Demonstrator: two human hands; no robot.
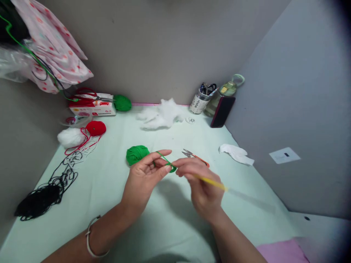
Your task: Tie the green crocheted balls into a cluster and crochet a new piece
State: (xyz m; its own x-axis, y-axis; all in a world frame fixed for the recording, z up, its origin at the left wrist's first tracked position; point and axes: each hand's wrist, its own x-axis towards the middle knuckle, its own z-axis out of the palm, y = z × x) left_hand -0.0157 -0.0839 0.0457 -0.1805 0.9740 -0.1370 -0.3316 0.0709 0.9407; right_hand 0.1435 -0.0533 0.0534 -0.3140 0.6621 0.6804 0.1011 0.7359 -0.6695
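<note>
My left hand (145, 175) pinches a small green crochet piece (172, 169) between thumb and fingers, and a strand of green yarn (162, 156) runs over its raised index finger. In my right hand (204, 184) is a crochet hook with a yellow handle (211, 182), its tip end at the green piece and hidden by the fingers. The handle's rear end is blurred. Just behind my left hand lies a green yarn ball (137, 155). Small scissors with orange handles (201, 159) lie partly open behind my right hand.
White stuffing (161, 115) lies at the back. A pen cup (199, 102), a bottle (216, 102) and a phone (223, 112) stand back right. Red yarn (95, 128), white yarn (70, 137) and tangled black yarn (38, 201) line the left edge. White cloth (236, 154) lies right.
</note>
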